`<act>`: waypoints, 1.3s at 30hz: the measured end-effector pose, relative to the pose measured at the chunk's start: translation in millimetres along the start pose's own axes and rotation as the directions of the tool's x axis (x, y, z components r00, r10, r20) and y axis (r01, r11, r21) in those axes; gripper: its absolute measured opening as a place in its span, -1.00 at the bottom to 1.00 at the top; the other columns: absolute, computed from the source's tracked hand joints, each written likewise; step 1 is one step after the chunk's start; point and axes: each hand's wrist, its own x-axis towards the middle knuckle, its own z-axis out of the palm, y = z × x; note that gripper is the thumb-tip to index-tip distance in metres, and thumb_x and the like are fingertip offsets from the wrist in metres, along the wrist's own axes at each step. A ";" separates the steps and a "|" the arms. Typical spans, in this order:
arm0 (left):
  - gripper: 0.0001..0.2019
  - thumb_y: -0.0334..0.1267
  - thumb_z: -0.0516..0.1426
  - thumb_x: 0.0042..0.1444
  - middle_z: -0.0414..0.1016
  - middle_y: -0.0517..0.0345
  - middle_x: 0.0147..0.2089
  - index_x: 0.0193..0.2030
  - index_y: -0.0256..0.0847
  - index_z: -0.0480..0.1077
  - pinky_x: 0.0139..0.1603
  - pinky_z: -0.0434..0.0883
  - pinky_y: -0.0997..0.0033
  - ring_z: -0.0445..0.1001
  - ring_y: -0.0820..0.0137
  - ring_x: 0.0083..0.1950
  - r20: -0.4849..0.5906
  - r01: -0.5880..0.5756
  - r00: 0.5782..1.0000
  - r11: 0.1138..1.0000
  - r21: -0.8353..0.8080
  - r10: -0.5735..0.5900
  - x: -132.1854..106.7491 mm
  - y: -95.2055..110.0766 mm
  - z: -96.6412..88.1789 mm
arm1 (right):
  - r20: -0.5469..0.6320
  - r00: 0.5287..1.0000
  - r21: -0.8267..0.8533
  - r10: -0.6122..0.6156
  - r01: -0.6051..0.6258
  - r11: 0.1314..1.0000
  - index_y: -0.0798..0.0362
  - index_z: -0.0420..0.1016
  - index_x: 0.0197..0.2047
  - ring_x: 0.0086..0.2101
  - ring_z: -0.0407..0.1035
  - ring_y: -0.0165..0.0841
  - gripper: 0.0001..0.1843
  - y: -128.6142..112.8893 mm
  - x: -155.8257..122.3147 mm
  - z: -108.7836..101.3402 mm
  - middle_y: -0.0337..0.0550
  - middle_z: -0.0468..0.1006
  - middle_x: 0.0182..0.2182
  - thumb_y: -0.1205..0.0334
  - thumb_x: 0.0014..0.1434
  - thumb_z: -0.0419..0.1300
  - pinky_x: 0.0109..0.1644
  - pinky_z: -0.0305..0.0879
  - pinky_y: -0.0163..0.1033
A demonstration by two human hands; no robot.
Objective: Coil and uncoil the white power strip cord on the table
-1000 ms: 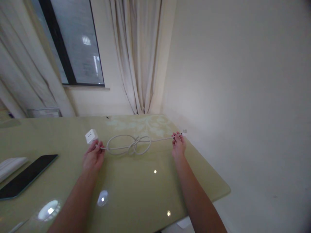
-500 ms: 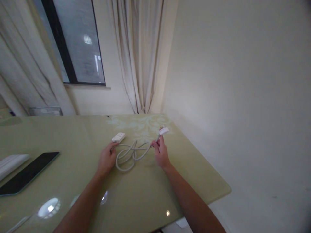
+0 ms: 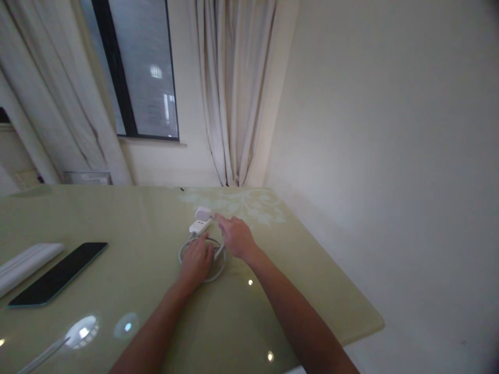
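A white extension socket (image 3: 200, 227) lies on the table, with its pale cable (image 3: 213, 279) looped into a coil just in front of it. My left hand (image 3: 196, 259) rests over the coil, fingers closed on the cable. At the far end of the socket is the white plug (image 3: 203, 213), overlapping it in view; whether they touch I cannot tell. My right hand (image 3: 236, 236) is closed on the cable just to the right of the plug, fingertips close behind it. Part of the coil is hidden under my left hand.
On the left lie a dark flat slab (image 3: 58, 275) and a long white object (image 3: 29, 262). A thin white cord (image 3: 42, 357) crosses the near left of the glossy green table (image 3: 128, 223). A wall (image 3: 370, 156) runs along the right; curtains (image 3: 237, 93) hang behind.
My right hand has brought the plug leftward to the socket's far end. My left hand has moved right, from beside the socket onto the cable, which now lies in a tighter coil.
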 end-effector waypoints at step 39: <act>-0.26 -0.13 0.03 0.38 0.23 -0.58 0.54 0.56 -0.62 0.13 0.57 0.13 -0.13 0.22 -0.19 0.58 0.021 -0.150 0.987 0.860 0.487 0.159 -14.0 -6.8 22.6 | 0.193 0.975 0.045 -0.107 0.100 0.994 0.03 0.55 0.33 0.09 0.55 -0.22 -0.57 24.6 87.6 107.9 0.01 0.70 0.14 0.27 0.49 0.11 0.19 0.38 -0.20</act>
